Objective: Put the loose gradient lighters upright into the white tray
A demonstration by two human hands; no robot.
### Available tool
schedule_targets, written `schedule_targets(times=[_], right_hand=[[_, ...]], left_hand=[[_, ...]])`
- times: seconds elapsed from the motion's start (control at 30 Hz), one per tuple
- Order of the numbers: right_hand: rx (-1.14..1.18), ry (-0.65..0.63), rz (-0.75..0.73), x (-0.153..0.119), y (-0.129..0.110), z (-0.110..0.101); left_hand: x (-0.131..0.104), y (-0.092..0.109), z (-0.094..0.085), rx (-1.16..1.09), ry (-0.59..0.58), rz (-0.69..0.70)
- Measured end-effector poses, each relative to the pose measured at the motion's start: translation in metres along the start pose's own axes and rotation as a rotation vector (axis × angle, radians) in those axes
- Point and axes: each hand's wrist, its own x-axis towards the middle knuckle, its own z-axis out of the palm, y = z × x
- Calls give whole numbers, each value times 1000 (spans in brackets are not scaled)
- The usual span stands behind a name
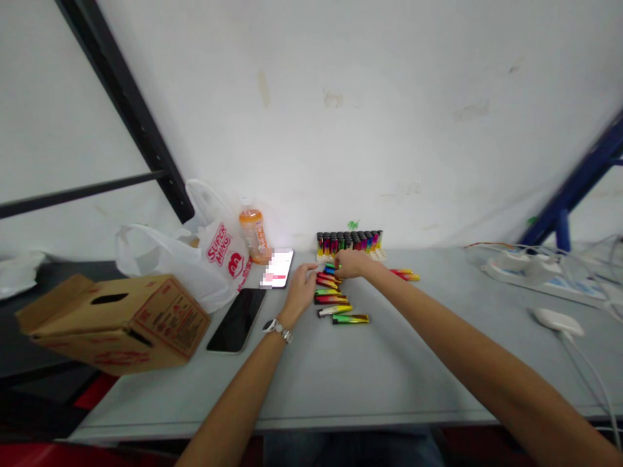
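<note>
My left hand (305, 284) is over the table at the left end of a column of loose lighters, its fingers extended and slightly bent beside them. My right hand (351, 263) reaches in from the right, with its fingers pinched together at a blue-green lighter (329, 267) near the top of the column; the fingertips are partly hidden. Below lie a red-and-yellow lighter (333, 300), a white-and-yellow lighter (335, 311) and a green-and-gold lighter (351, 319). Behind my hands, many upright lighters (349, 241) stand packed in a pale tray (377, 255) against the wall.
Red-and-yellow lighters (405, 275) lie right of my right hand. On the left are a black phone (237, 321), a lit phone (281, 269), an orange drink bottle (253, 233), a plastic bag (214, 259) and a cardboard box (121, 318). A power strip (530, 269) and white charger (559, 321) are right.
</note>
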Motion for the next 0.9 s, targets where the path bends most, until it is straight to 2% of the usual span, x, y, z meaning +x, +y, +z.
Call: schedule_targets(times=[0.1, 0.17, 0.23, 0.37, 0.47, 0.53, 0.6, 0.7, 0.73, 0.8, 0.9], right_hand=[[-10, -56, 3, 5, 2, -1], [-18, -54, 1, 6, 4, 1], [0, 10, -11, 3, 7, 5], [143, 229, -41, -16, 13, 18], [419, 367, -23, -36, 11, 33], [752, 426, -27, -48, 6, 44], [1165, 378, -35, -57, 0, 53], [1638, 164, 31, -66, -8, 60], [1719, 112, 58, -68, -9, 61], [1776, 98, 95, -70, -11, 61], [1673, 244, 87, -70, -12, 64]], left_hand=[[1, 6, 9, -212, 56, -97], [1, 9, 12, -311, 99, -114], [1, 9, 13, -358, 129, -102], [-2, 8, 8, -345, 149, -12], [-6, 10, 5, -319, 156, 37], [-9, 13, 4, -300, 164, 61], [-11, 16, 4, -277, 162, 85], [-14, 19, 4, -242, 146, 122], [-14, 20, 4, -232, 142, 132], [-15, 20, 3, -213, 132, 157], [-15, 20, 4, -188, 114, 205]])
